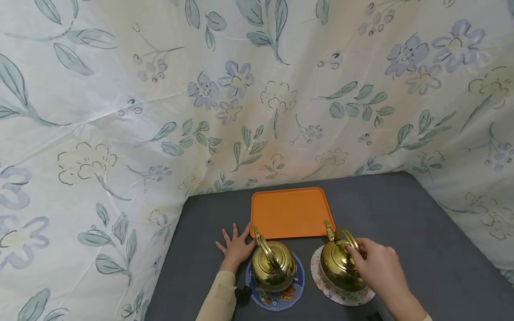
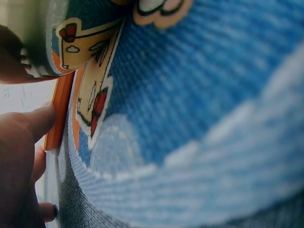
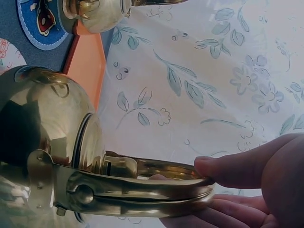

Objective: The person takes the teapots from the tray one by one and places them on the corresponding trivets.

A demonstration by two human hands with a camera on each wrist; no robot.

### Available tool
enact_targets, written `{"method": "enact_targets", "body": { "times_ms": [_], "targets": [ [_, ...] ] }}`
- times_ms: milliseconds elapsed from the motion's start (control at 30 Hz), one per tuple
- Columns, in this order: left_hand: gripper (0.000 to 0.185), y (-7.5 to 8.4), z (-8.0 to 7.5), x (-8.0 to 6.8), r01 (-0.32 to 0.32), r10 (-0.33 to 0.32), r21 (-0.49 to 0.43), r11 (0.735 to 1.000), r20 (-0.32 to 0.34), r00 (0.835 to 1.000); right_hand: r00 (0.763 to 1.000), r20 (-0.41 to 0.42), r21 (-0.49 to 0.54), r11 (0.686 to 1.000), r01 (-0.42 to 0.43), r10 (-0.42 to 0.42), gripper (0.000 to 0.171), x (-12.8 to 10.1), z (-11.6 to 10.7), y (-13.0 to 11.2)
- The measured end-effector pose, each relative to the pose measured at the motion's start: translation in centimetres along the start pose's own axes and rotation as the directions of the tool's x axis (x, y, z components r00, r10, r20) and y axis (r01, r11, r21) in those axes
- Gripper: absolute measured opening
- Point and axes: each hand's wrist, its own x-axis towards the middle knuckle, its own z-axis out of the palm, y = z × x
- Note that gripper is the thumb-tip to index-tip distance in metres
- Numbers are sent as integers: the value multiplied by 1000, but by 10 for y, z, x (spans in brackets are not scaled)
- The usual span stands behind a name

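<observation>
Two brass kettles stand side by side in the head view. My right hand [image 1: 379, 263] grips the handle [image 3: 142, 190] of the right kettle [image 1: 341, 265], thumb on one side and fingers on the other. That kettle is over a white floral round mat [image 1: 353, 298]; whether its base touches the mat is hidden. The left kettle [image 1: 274, 266] sits on a blue cartoon-print round mat [image 2: 190, 95]. Beside it, my left hand [image 1: 238, 250] lies with fingers spread on the grey tabletop, fingertips near the left edge of an orange tray [image 1: 291, 214].
The grey table [image 1: 401, 223] runs back to a hanging floral cloth [image 1: 281, 111], which also lines both sides. The tray lies behind the two kettles, and the right kettle's spout reaches near its front right corner.
</observation>
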Motion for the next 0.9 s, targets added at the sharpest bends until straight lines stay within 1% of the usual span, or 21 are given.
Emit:
{"method": "enact_targets", "body": {
  "times_ms": [200, 367, 500, 700, 833, 900],
  "targets": [
    [70, 0, -3, 2, -8, 8, -17, 1000, -1, 1000, 999, 37, -1, 1000, -23, 24, 35, -2, 0, 2],
    [69, -8, -5, -3, 7, -7, -21, 1000, -14, 1000, 996, 90, 15, 1000, -16, 14, 36, 1, 3, 1],
    [68, -13, -4, -5, 21, -21, -9, 1000, -23, 1000, 994, 111, 35, 999, -3, -1, 37, 3, 6, 1],
    [68, -12, -1, -4, 21, -22, -13, 1000, -20, 1000, 991, 130, 28, 1000, 7, -10, 37, 4, 5, 4],
    [73, -9, -3, -3, 21, -21, -15, 1000, -7, 1000, 982, 186, 56, 998, 9, -19, 47, 7, -2, 12],
    [77, -8, -8, -3, 20, -20, 3, 1000, -15, 1000, 981, 191, 65, 998, 23, -35, 53, 10, -8, 20]
  ]
}}
